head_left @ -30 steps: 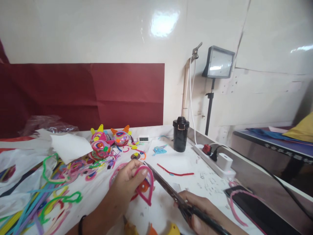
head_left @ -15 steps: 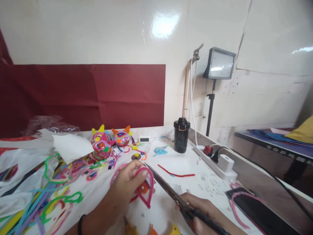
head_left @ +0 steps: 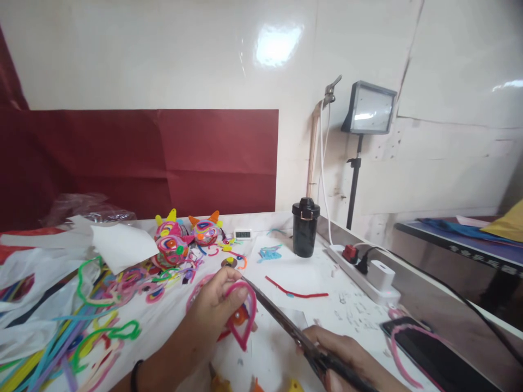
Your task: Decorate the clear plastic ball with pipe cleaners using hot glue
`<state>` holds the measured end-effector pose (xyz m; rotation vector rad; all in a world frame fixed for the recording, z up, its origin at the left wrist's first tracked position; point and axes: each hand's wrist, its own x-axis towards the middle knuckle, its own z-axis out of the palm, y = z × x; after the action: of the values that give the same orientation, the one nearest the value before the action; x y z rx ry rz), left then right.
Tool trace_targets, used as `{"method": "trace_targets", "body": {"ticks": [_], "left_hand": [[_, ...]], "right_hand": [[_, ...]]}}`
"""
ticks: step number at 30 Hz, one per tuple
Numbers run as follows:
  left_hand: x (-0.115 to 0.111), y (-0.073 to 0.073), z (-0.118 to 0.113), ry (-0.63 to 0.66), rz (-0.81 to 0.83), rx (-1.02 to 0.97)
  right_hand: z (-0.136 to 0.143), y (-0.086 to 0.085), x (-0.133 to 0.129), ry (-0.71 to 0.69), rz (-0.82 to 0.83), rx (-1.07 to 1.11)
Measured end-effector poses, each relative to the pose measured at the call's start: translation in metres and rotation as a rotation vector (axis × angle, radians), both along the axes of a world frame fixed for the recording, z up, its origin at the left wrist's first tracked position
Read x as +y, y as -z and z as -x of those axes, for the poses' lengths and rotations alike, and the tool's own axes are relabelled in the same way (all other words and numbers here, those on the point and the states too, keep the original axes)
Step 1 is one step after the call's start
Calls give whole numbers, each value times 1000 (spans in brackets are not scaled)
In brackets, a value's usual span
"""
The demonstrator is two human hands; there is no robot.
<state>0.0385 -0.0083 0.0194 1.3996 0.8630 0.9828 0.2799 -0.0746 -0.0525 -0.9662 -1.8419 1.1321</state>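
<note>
Pink looped piece (head_left: 253, 320) in left hand (head_left: 216, 306), beside scissors (head_left: 278, 317) in right hand (head_left: 341, 351)

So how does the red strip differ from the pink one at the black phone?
The red strip is only gently bent; the pink strip curves in a deep arch. The red strip lies apart from the black phone, while the pink strip lies partly across it. Both are thin and lie loose.

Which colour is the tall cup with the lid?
The lidded cup is black, lid included; the head view shows it best.
</note>
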Motion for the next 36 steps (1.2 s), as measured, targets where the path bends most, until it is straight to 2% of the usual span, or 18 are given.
{"method": "trace_targets", "body": {"ticks": [8, 20, 36], "left_hand": [[0, -1, 2, -4, -32, 10], [0, -2, -1, -51, -17, -15], [-2, -8, 3, -18, -27, -4]], "right_hand": [[2, -13, -1, -56, 66, 27], [3, -13, -3, -20, 53, 10], [1, -12, -5, -4, -7, -59]]}}
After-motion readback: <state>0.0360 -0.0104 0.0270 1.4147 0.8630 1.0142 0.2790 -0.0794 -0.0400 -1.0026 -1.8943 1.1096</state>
